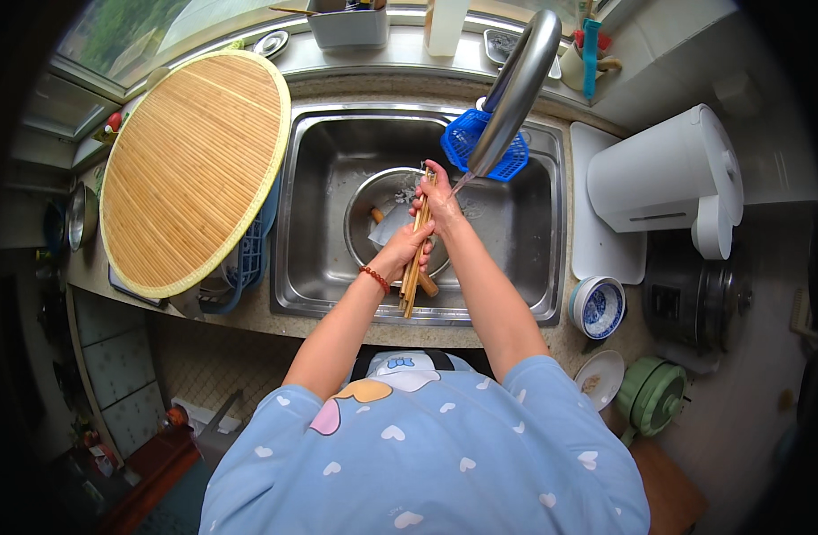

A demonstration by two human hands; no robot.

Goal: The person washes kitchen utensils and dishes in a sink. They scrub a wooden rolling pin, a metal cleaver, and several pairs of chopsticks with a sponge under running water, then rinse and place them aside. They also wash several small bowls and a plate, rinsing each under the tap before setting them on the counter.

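Over the steel sink (322,200), a bundle of wooden chopsticks (409,291) is gripped in both hands. My left hand (407,246), with a red bead bracelet at the wrist, closes around its lower part. Higher up, my right hand (438,195) holds the same bundle near its far end. Water from the curved metal faucet (516,93) runs onto my right hand. Beneath the hands sits a round metal basin (357,207) holding a wide blade (390,224), partly hidden. A wooden handle (426,284) shows beside the chopsticks.
A blue plastic basket (459,137) hangs behind the faucet. At left, a round bamboo mat (195,174) leans over a dish rack (252,251). To the right stand a white water dispenser (656,174), stacked bowls (600,307), a plate (603,378) and a green pot (650,398).
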